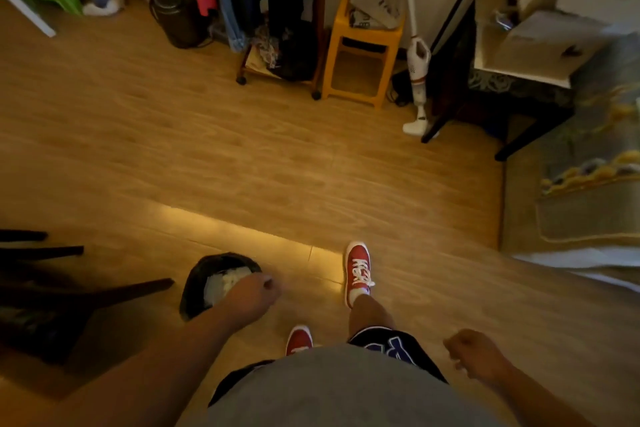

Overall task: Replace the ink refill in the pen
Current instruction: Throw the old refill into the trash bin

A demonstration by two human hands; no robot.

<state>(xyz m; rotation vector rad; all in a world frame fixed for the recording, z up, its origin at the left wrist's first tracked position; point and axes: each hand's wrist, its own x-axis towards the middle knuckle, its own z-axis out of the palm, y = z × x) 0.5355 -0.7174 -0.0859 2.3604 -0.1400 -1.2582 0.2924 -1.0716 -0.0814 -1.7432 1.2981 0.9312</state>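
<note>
Standing, L hand (254, 291) curled over black-lined round waste bin (221, 282) on wood floor (242, 166); contents unclear, prob. spent refill. R hand (476, 355) loosely fisted, apparently empty. Pen, new refill not in view. Release directly above bin opening

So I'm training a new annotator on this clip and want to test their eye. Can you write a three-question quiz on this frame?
1. True or false: the left hand is over the black-lined bin.
2. Which stands on the floor beside the yellow stool? A) a white stick vacuum B) a blue bucket C) a folded ladder
3. Fill in: the shoes are ____ with white laces.

Key:
1. True. Its fingers are bunched, and whether they hold anything cannot be seen.
2. A.
3. Red. The right hand is loosely curled, with no pen visible.
</note>
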